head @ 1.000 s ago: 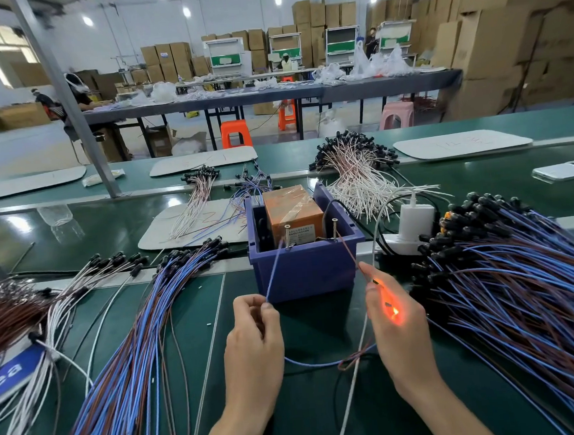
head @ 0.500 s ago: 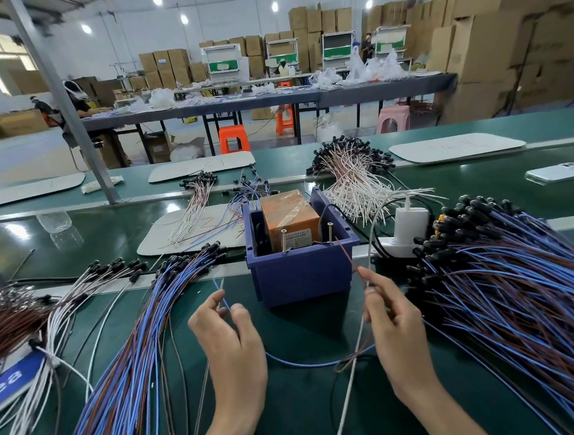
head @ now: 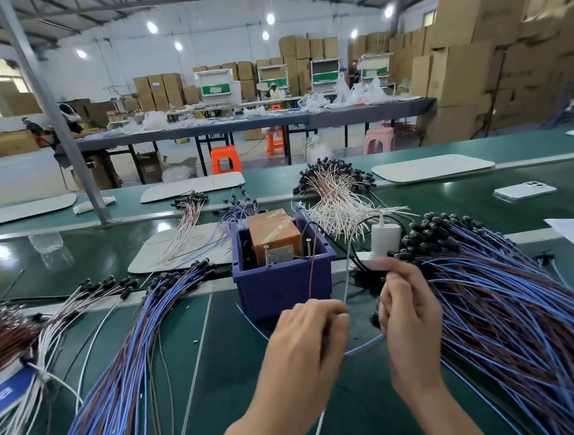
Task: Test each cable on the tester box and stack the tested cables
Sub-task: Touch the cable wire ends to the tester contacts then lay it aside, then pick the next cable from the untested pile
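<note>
Green matte worktop (head: pixel 222 377).
- Far left: tangled bundle of brown and white wires (head: pixel 0 339).
- Beside it: long fan of slim blue-and-brown cables (head: pixel 119 368), black-tipped.
- Centre: square indigo plastic tester box (head: pixel 284 286) holding an orange taped block (head: pixel 273 232) and upright metal pins (head: pixel 266 253).
- Just before the box: left hand (head: pixel 306 349), fingers curled, and right hand (head: pixel 410 324), fingertips pinched. Both hold one thin blue cable (head: pixel 364 346), which sags in a loop between them.
- Right: dense heap of black-capped blue-and-brown cables (head: pixel 527 318).

left hand (head: pixel 309 349) + right hand (head: pixel 410 317): grip blue cable (head: pixel 364 346) | tester box (head: pixel 284 286): just beyond hands
</note>
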Action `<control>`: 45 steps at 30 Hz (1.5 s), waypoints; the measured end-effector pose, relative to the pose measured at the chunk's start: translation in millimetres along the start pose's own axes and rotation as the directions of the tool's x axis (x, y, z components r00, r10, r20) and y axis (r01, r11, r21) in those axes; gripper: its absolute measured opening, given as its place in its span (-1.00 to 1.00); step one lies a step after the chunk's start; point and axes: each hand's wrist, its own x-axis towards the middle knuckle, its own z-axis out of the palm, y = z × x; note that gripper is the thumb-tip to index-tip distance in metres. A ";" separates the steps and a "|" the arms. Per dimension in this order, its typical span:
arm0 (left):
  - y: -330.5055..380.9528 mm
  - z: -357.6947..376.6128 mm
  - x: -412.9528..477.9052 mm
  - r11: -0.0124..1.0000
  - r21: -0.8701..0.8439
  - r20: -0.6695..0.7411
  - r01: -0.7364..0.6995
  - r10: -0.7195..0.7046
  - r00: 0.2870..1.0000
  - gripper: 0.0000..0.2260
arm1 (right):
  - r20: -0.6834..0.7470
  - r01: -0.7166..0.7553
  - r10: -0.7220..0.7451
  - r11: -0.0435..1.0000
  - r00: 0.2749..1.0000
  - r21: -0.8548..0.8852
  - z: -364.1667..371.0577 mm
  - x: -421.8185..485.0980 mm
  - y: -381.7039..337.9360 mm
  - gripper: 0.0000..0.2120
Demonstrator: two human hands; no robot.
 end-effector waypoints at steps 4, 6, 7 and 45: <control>34.4 8.4 24.9 0.999 -0.037 0.185 -0.016 0.023 0.982 -0.64 | 0.044 0.173 -0.173 0.985 0.984 -0.001 5.2 4.2 -38.7 -0.77; 47.3 6.7 35.2 0.996 -0.075 0.185 -0.039 0.052 0.981 -0.66 | 0.031 0.241 -0.241 0.970 0.970 -0.006 2.6 7.8 -56.3 -0.77; 51.7 5.5 39.4 0.995 -0.081 0.185 -0.061 0.075 0.980 -0.71 | 0.014 0.265 -0.265 0.964 0.964 -0.001 0.0 9.7 -64.0 -0.76; 64.4 75.2 165.9 0.862 -0.311 0.445 0.400 -0.240 0.863 -0.57 | 0.098 0.174 -0.252 0.298 0.963 -0.939 -167.0 76.5 -104.4 -0.80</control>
